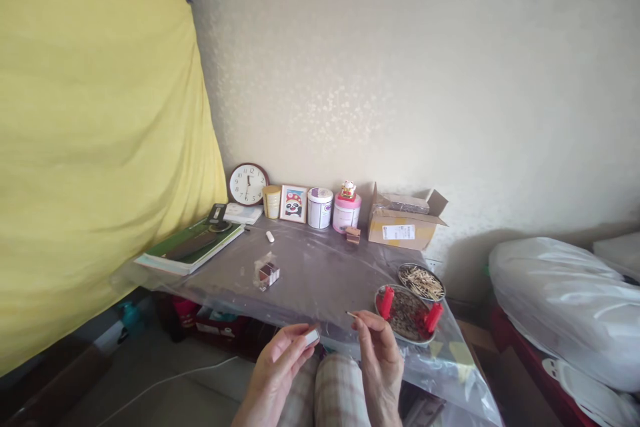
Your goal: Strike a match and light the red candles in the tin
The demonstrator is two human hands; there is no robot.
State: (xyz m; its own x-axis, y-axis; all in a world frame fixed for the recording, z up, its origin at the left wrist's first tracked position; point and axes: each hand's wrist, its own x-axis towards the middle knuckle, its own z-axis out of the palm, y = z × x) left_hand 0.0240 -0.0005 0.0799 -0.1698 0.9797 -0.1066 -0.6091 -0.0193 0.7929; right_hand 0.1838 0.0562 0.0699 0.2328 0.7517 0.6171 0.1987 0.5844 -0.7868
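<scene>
My left hand is raised in front of the table edge, fingers pinched on a small matchbox. My right hand is beside it, fingers pinched on a thin match that points left toward the box. The match and box are a short gap apart. Just beyond my right hand, a round metal plate holds two red candles and dark debris. A second plate behind it is full of matchsticks.
The table is covered in clear plastic. On it: small matchboxes in a wrapper, books, a clock, tins, a framed picture, a cardboard box. A yellow sheet hangs left; white bags lie right.
</scene>
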